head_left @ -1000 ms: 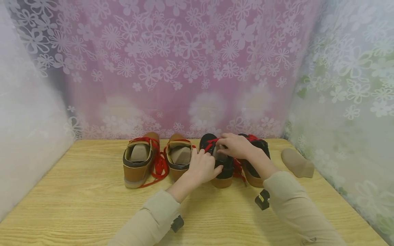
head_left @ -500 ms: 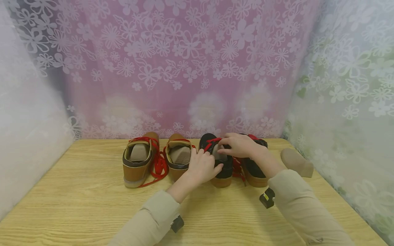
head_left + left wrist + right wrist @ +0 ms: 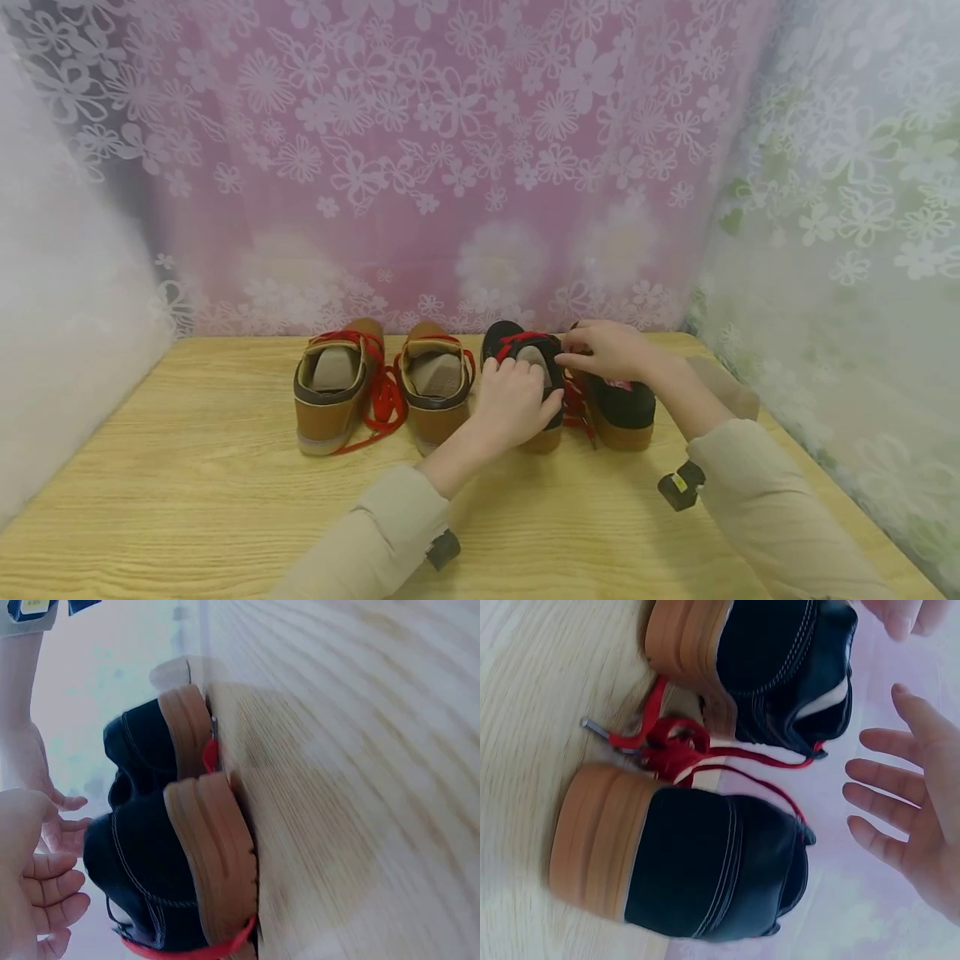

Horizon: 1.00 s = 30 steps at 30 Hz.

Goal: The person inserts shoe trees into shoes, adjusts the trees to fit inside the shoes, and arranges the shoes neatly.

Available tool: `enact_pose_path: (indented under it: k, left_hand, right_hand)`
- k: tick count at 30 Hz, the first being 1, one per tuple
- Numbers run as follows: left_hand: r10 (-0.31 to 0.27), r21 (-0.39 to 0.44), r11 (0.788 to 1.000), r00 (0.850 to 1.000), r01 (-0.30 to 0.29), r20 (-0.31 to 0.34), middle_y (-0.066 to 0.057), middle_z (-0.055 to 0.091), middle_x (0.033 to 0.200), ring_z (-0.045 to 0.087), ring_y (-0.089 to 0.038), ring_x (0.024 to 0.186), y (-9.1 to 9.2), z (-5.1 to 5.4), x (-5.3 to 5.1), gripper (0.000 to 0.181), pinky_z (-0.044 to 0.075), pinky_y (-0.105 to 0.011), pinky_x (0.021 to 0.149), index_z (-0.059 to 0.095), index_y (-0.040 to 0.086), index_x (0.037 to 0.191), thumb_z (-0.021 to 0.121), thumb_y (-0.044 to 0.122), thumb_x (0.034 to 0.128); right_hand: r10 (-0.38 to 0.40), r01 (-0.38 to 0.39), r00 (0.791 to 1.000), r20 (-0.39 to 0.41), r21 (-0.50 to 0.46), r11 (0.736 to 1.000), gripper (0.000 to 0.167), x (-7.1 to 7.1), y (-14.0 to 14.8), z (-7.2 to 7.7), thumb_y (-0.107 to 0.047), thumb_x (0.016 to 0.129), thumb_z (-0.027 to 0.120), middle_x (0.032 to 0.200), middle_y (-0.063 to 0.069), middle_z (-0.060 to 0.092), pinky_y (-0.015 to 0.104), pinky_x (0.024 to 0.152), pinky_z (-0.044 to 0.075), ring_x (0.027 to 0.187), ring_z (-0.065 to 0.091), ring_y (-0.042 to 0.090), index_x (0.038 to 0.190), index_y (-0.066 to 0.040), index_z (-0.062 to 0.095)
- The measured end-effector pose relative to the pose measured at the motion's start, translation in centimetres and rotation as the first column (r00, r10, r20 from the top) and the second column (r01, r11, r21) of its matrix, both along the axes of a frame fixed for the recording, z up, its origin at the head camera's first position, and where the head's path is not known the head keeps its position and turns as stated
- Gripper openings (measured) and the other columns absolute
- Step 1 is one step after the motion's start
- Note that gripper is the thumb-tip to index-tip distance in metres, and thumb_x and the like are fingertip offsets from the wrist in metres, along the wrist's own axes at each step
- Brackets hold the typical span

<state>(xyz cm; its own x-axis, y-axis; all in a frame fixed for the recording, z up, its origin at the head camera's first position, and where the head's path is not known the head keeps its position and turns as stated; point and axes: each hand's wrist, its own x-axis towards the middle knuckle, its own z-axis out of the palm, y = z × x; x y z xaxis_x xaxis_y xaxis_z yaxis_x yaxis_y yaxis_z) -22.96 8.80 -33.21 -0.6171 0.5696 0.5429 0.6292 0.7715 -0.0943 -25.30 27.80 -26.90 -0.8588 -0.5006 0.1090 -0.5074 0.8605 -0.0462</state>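
Observation:
In the head view my left hand (image 3: 510, 404) hovers over the heel side of the left black shoe (image 3: 498, 337). Its fingers are loosely bent around nothing, and the left wrist view shows the hand (image 3: 37, 885) beside the shoe's collar (image 3: 165, 862). Inside that shoe sits a beige insert (image 3: 533, 356), partly hidden by the fingers. My right hand (image 3: 611, 350) is above the right black shoe (image 3: 622, 408), whose opening shows a reddish patch. Spread fingers of the right hand (image 3: 922, 787) stand apart from both black shoes in the right wrist view.
Two brown shoes (image 3: 322, 417) with red laces (image 3: 386, 400) and beige inserts stand to the left. Another beige insert (image 3: 738, 396) lies at the table's right, partly behind my right forearm. Floral curtains (image 3: 480, 167) enclose the wooden table (image 3: 187, 483).
My right hand has moved right, from the left black shoe to above the right black shoe. The left hand has shifted slightly right. The head view has tilted a little.

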Motion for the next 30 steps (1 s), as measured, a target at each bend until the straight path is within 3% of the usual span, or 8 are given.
enact_pose_path:
  k: [5,11,14,17,22,25,30]
  left_hand:
    - [-0.08,0.028,0.996,0.996,0.082,-0.048,0.003,0.054,0.065,0.05,-0.015,0.061,0.9,0.2,0.5,0.038,0.033,-0.028,0.056,0.056,0.015,0.067,0.053,0.045,0.0894]
    - [-0.125,0.053,0.99,0.99,0.129,-0.068,0.005,0.049,0.059,0.048,-0.012,0.054,2.0,0.1,1.0,0.036,0.031,-0.024,0.051,0.055,0.016,0.065,0.054,0.043,0.0892]
    - [-0.113,0.041,0.993,0.993,0.115,-0.035,0.005,0.049,0.06,0.046,-0.012,0.053,2.6,0.2,1.3,0.036,0.03,-0.024,0.051,0.055,0.017,0.067,0.052,0.045,0.0899]
    - [-0.082,0.007,0.997,0.996,0.082,0.045,0.006,0.052,0.064,0.047,-0.012,0.057,3.4,0.4,1.6,0.038,0.03,-0.025,0.053,0.058,0.017,0.073,0.049,0.05,0.09]
    - [-0.019,-0.053,0.998,0.982,0.03,0.189,0.005,0.06,0.081,0.052,-0.014,0.075,4.9,0.7,2.2,0.045,0.036,-0.029,0.068,0.063,0.018,0.094,0.045,0.058,0.089]
    - [-0.004,-0.071,0.997,0.98,0.019,0.198,0.007,0.061,0.086,0.051,-0.014,0.08,5.6,0.7,2.4,0.046,0.035,-0.03,0.073,0.063,0.02,0.097,0.043,0.06,0.0885]
    - [-0.002,-0.058,0.998,0.987,0.012,0.161,0.006,0.061,0.087,0.052,-0.014,0.083,6.5,0.4,2.5,0.046,0.034,-0.029,0.072,0.061,0.019,0.096,0.045,0.061,0.0877]
  right_hand:
    - [-0.039,0.037,0.999,-0.036,-0.05,0.998,0.021,0.3,1.7,0.2,-0.031,0.091,0.059,0.068,-0.008,0.05,0.028,0.055,0.039,0.059,0.046,0.009,0.074,-0.018,0.061]
    - [-0.081,0.074,0.994,-0.068,-0.094,0.993,0.02,1.2,3.8,0.3,-0.028,0.09,0.061,0.067,-0.007,0.053,0.029,0.056,0.04,0.06,0.048,0.009,0.076,-0.015,0.06]
    - [-0.121,0.112,0.989,-0.087,-0.102,0.988,0.016,1.8,4.9,0.3,-0.027,0.089,0.062,0.073,-0.006,0.059,0.032,0.059,0.045,0.065,0.054,0.012,0.081,-0.013,0.062]
    - [-0.159,0.147,0.982,-0.098,-0.115,0.982,0.015,2.4,6.0,0.3,-0.027,0.089,0.062,0.077,-0.004,0.061,0.037,0.063,0.048,0.071,0.058,0.016,0.086,-0.012,0.062]
    - [-0.202,0.189,0.975,-0.094,-0.136,0.973,0.017,3.0,7.8,0.2,-0.024,0.09,0.062,0.08,0.0,0.061,0.041,0.066,0.047,0.076,0.057,0.021,0.092,-0.007,0.062]
    - [-0.24,0.226,0.966,-0.097,-0.142,0.964,0.024,3.2,9.1,0.0,-0.023,0.09,0.061,0.084,0.007,0.061,0.045,0.069,0.047,0.08,0.058,0.027,0.1,0.0,0.062]
    - [-0.297,0.275,0.948,-0.112,-0.176,0.945,0.033,3.3,11.4,-0.6,-0.021,0.092,0.058,0.092,0.021,0.063,0.051,0.074,0.046,0.087,0.059,0.038,0.106,0.009,0.059]
